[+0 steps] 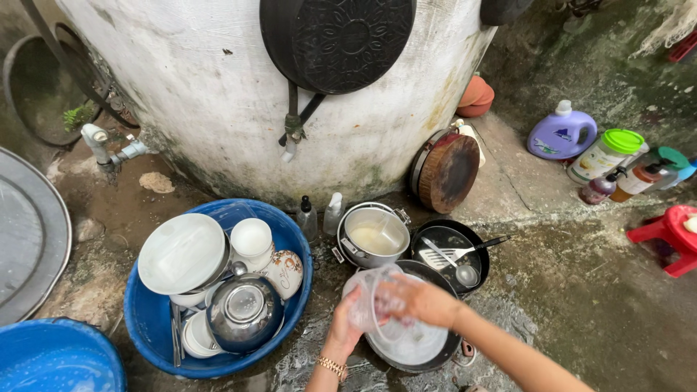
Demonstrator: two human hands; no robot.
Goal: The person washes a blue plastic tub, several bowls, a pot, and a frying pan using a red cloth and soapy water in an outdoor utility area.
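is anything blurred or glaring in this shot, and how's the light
Head view: soft, even daylight with no hard shadows; the right hand and the clear plastic container it holds with the left hand are motion-blurred; small glare on the steel pot; wide-angle bending curves the white tank.

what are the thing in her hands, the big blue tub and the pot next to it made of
The container that the left hand and right hand hold looks like clear thin plastic: the fingers show through its wall. The blue tub looks like moulded plastic, with even colour and a smooth glossy rim. The pot looks like bare metal, probably aluminium or steel: dull grey sheen, riveted handles.
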